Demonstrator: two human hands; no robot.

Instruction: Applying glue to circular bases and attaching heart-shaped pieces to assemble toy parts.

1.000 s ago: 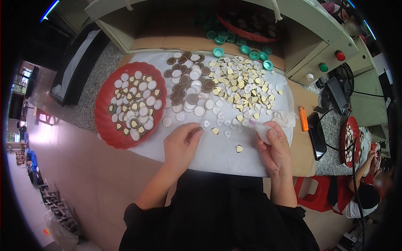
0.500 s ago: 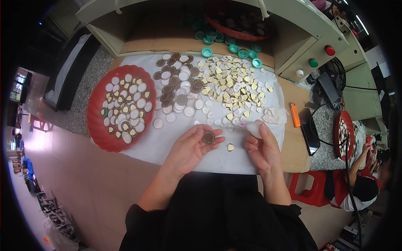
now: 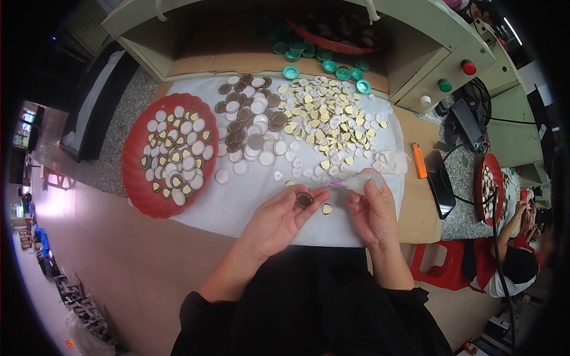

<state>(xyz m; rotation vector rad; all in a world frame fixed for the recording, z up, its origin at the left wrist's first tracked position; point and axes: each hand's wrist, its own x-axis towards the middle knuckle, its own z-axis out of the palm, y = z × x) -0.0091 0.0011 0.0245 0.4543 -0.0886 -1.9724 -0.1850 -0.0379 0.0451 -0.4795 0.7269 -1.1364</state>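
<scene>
My left hand holds a brown round disc with a scalloped rim between thumb and fingers, its brown face up. My right hand is closed around a translucent white squeeze bottle. The bottle lies nearly level, its purple-based needle tip pointing left, just above and apart from the disc. On the white sheet between my hands lies one small pale yellow piece. Beyond my hands spread a heap of brown and white scalloped discs and a heap of small yellow and white pieces.
A red scalloped tray of assembled discs and pieces stands at the left. Green fluted cups sit at the back. An orange lighter, a crumpled tissue and a black phone-like device lie right. Another person works far right.
My left hand has shifted slightly right with the disc. The bottle has tipped flatter, and its needle has moved left and down toward the disc.
</scene>
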